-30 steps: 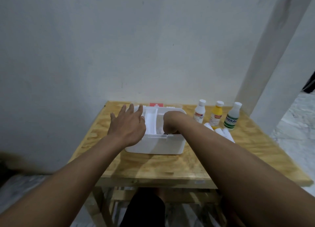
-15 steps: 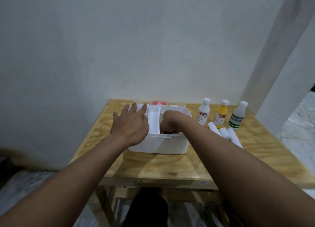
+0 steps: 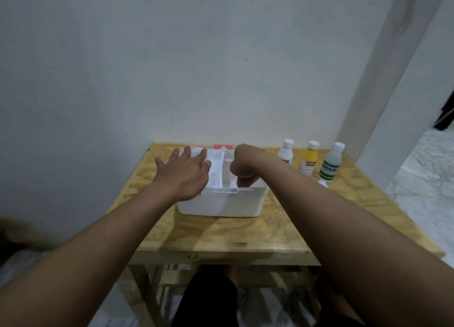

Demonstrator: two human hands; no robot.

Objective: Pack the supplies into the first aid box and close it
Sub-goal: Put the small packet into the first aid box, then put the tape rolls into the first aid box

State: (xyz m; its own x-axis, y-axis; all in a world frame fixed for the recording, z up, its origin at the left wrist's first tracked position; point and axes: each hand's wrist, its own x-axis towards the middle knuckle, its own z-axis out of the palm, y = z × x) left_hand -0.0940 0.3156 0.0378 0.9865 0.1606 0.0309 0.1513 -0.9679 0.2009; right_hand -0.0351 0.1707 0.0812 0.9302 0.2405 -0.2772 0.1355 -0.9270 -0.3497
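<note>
Three bottles point(image 3: 312, 160) wait upright at the far right of our plywood table point(image 3: 221, 233), well apart from the first aid box point(image 3: 221, 202), which sits open at table centre w/ its red-cross lid point(image 3: 223, 147) behind it. Our left hand point(image 3: 183, 177) lies flat over the box's left rim, fingers spread wide, holding nothing. Our right hand point(image 3: 242, 173) dips into the right compartment, fingers curled under; we can't tell whether they pinch an item or are letting go, since the wrist hides them. Risks, as we judge them: pulling the right hand out fast could catch the rim notch & drag the light box toward us, esp. if the left hand lifts early; the right forearm passes just beside the white-label bottle point(image 3: 285, 154), so a careless sweep back could knock it into the yellow bottle point(image 3: 309, 162) & the green-label one point(image 3: 330, 164). A small white thing point(image 3: 323, 183) peeks out by the forearm, near the green-label bottle; too hidden to name. The inner divider tray point(image 3: 216, 172) takes up the box's middle, so upright bottles may not fit under the lid, blocking closure.
</note>
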